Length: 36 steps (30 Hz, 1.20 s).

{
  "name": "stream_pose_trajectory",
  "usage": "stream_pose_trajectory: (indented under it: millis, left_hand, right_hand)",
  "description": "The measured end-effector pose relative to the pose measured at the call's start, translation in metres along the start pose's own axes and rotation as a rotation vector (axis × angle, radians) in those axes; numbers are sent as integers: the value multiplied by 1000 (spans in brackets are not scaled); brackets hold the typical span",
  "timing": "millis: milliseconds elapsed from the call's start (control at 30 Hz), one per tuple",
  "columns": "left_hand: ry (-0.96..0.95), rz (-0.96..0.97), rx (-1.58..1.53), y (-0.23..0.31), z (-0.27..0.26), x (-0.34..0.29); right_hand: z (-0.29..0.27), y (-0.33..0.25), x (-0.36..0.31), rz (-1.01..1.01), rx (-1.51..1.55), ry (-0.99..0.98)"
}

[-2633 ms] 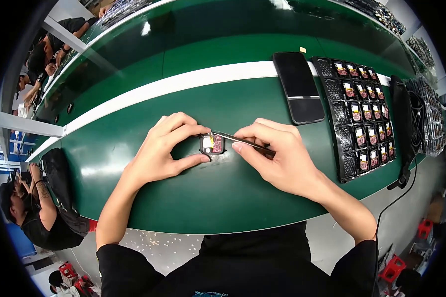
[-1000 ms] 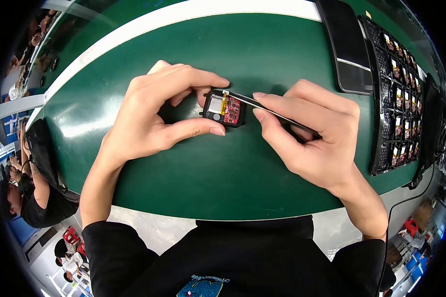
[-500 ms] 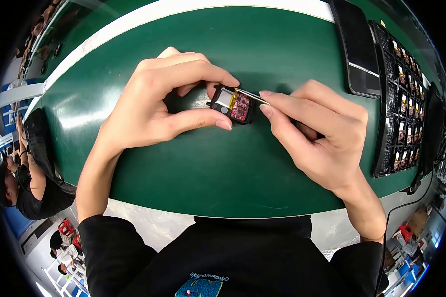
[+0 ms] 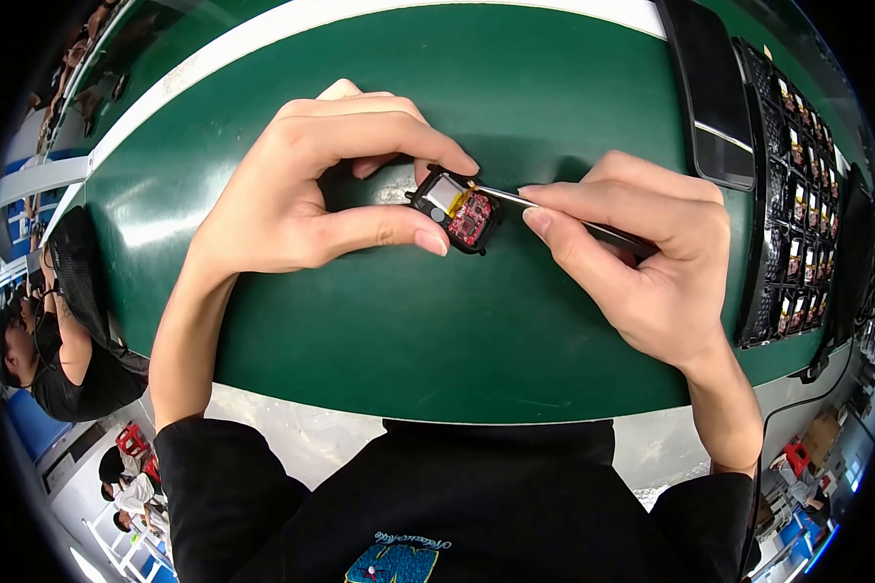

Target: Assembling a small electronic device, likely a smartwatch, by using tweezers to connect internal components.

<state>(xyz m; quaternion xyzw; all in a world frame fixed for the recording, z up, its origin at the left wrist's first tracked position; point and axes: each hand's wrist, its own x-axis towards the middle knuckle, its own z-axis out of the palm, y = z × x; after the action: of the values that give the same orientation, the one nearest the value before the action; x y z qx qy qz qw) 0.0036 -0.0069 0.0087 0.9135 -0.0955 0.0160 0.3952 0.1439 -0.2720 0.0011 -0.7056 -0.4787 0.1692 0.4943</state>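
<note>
My left hand [image 4: 306,189] pinches a small black device shell [image 4: 459,211] between thumb and forefinger, just above the green table [image 4: 379,330]. Inside the shell I see a red circuit board and a pale yellow-white cell. My right hand [image 4: 642,257] grips slim metal tweezers [image 4: 515,197] like a pen. The tweezer tips touch the top right edge of the shell, by the board.
A black tray [image 4: 797,194] with several small red-board parts lies at the right. A dark flat slab [image 4: 710,97] sits beside it at the upper right. A white stripe [image 4: 360,19] runs along the table's far side. Other people sit at the far left.
The view has closed in on my hands. The shell has turned slightly in my left fingers, and the tweezer tips stay at its upper right edge.
</note>
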Motion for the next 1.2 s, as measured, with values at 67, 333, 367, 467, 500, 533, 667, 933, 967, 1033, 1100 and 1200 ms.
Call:
stream_pose_trajectory:
  millis: [67,333,367,467,500,533,667,933,967,1033,1100,1200]
  left_hand:
    - [13,60,18,-2,0,0]
    - [-29,37,15,6,0,3]
    - [-22,71,21,5,1,3]
    - [-12,102,55,5,4,3]
    - [-13,104,57,6,4,2]
    - [-16,101,59,6,3,2]
    - [-21,97,68,5,1,2]
    - [-28,88,83,6,0,3]
    - [-28,92,87,6,0,2]
    - [-27,92,80,6,2,2]
    - [-26,90,70,7,2,1]
    - [-29,81,76,7,3,1]
  right_hand:
    - [0,0,0,-1,-3,-5]
    - [0,1,2,-7,-19,-14]
    - [0,1,2,-7,-17,-21]
    - [1,3,0,3,-1,-16]
    - [2,3,0,8,19,-11]
    - [2,2,1,7,19,-9]
    - [-1,-1,2,34,8,-25]
    - [0,1,0,8,30,-19]
    - [0,0,0,8,24,-16]
    - [0,-1,-1,9,21,-12]
    - [-1,0,-2,4,13,-17]
    - [3,7,-4,-37,31,-9]
